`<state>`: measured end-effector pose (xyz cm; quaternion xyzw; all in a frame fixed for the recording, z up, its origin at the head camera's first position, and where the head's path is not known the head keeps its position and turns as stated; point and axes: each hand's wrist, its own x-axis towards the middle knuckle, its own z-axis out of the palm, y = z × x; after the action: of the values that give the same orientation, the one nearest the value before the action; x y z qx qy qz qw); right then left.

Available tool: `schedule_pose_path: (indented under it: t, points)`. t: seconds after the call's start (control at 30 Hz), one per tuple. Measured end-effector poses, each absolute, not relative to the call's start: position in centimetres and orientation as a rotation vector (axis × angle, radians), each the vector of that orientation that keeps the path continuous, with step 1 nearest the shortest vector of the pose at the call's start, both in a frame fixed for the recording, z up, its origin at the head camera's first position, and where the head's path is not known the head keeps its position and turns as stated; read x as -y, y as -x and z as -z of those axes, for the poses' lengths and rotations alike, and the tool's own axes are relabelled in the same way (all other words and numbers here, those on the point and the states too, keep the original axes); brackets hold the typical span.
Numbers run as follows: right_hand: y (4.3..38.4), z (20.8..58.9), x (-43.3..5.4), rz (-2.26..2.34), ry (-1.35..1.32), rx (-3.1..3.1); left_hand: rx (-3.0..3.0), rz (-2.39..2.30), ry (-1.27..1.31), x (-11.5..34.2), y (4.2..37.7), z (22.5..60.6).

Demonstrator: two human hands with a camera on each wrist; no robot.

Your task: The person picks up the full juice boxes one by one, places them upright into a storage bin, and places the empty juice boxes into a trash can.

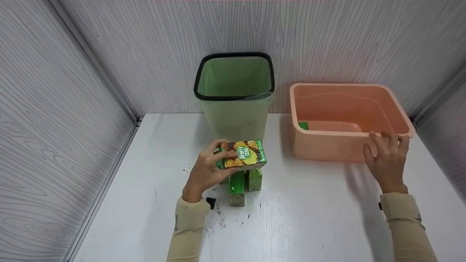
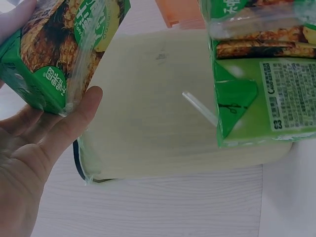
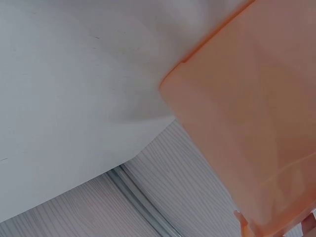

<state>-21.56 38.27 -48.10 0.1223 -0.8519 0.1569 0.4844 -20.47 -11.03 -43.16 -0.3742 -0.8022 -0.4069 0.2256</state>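
Note:
My left hand (image 1: 207,169) holds a green pineapple juice box (image 1: 251,156) on its side above the table, thumb and fingers around one end. In the left wrist view this juice box (image 2: 57,54) shows a clear straw wrapper along it. Below it stand two more green juice boxes, one nearer (image 1: 237,186) and one to the right (image 1: 255,180); the held one partly hides them. My right hand (image 1: 389,158) grips the front rim of a pink plastic tub (image 1: 327,145) near its right corner. In the right wrist view, only fingertips (image 3: 309,226) show at the tub's rim.
A pale green waste bin (image 1: 238,120) with a black rim stands behind the juice boxes, left of the tub. Something green (image 1: 303,125) lies inside the tub at the left. Wood-grain panels (image 1: 156,32) enclose the white table (image 1: 298,218). Dark specks dot its surface near my left wrist.

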Motion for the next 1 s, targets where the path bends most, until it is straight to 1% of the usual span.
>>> schedule_pose_path:
  t: [0.37,1.0]
  points:
    - [21.7,48.3,-38.2,-0.389,-0.303,2.039,2.139,1.241,1.023,9.0,21.2,43.3]
    - [21.8,48.3,-38.2,-0.407,-0.283,2.052,2.038,1.266,1.050,5.7,22.5,42.9]
